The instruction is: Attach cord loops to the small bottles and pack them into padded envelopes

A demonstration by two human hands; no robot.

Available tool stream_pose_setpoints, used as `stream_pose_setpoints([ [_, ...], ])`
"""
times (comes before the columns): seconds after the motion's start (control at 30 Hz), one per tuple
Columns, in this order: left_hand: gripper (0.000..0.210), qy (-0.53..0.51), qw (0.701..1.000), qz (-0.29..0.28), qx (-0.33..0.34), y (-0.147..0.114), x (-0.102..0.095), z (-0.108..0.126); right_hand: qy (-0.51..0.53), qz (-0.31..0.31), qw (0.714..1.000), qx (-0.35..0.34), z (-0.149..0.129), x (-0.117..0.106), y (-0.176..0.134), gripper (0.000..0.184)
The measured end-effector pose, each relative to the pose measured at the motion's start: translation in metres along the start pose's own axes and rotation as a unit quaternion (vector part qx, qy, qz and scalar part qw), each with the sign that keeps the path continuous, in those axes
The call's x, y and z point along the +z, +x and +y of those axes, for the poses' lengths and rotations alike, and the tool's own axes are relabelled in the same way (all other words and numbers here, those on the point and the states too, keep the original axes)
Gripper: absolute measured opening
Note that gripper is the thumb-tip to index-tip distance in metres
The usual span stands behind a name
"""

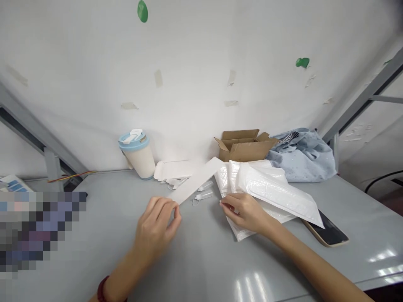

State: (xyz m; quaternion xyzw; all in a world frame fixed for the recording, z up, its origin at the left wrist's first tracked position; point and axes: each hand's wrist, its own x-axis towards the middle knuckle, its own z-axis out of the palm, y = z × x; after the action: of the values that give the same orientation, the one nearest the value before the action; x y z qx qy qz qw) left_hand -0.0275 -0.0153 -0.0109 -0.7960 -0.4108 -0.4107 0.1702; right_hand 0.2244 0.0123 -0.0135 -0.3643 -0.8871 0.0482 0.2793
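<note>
My left hand [157,218] is closed, thumb against fingers, at the near end of a long narrow white piece [197,182] that looks like card or a slim box. It slants up and away to the right. My right hand [241,209] has its fingers drawn together in front of a pile of white bubble mailers [273,186]; whether anything small is in them cannot be made out. Between the hands and the wall lie several small white tube-like items with thin loops [204,194]. Behind them rests a flat white carton [173,169].
A cream cup with a blue lid [138,157] stands by the wall. An open brown cardboard box [248,147] and a light blue cloth bag [304,157] sit behind the mailers. A phone [330,230] lies partly under one mailer. Grey metal frames [52,163] flank the table [201,260].
</note>
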Motion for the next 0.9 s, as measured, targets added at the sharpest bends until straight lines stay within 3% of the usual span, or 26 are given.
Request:
stream_pose_setpoints([
  [0.07,0.02,-0.051,0.998,-0.03,0.021,-0.005,0.0,0.005,0.056,0.009,0.996,0.066,-0.002,-0.002,0.0,0.026],
  [0.13,0.02,-0.102,0.991,-0.077,0.037,-0.009,-0.003,0.008,0.147,0.034,0.975,0.162,-0.005,-0.005,0.0,0.028],
  [0.2,0.019,-0.148,0.98,-0.126,0.041,-0.011,-0.007,0.009,0.239,0.078,0.936,0.247,-0.007,-0.009,0.002,0.026],
  [0.3,0.019,-0.204,0.963,-0.176,0.03,-0.014,-0.011,0.011,0.36,0.126,0.869,0.316,-0.008,-0.016,0.006,0.026],
  [0.4,0.019,-0.241,0.944,-0.223,0.031,-0.016,-0.012,0.017,0.407,0.088,0.83,0.371,-0.006,-0.02,0.007,0.029],
  [0.47,0.019,-0.249,0.93,-0.265,0.048,-0.017,-0.01,0.022,0.386,0.03,0.841,0.377,-0.004,-0.022,0.005,0.03],
  [0.6,0.014,-0.238,0.919,-0.311,0.053,-0.017,-0.007,0.018,0.289,-0.083,0.905,0.302,0.0,-0.028,-0.003,0.026],
  [0.67,0.016,-0.197,0.936,-0.29,-0.034,-0.015,-0.007,0.003,0.18,-0.13,0.928,0.298,0.001,-0.032,-0.005,0.023],
  [0.73,0.017,-0.096,0.935,-0.268,-0.21,-0.013,-0.01,-0.019,0.075,-0.173,0.926,0.326,0.001,-0.035,-0.005,0.024],
  [0.8,0.028,-0.036,0.878,-0.297,-0.373,-0.01,-0.016,-0.042,0.013,-0.218,0.906,0.361,-0.001,-0.037,-0.006,0.027],
  [0.9,0.04,-0.165,0.751,-0.428,-0.476,-0.005,-0.028,-0.065,-0.049,-0.265,0.884,0.381,-0.002,-0.039,-0.007,0.028],
])
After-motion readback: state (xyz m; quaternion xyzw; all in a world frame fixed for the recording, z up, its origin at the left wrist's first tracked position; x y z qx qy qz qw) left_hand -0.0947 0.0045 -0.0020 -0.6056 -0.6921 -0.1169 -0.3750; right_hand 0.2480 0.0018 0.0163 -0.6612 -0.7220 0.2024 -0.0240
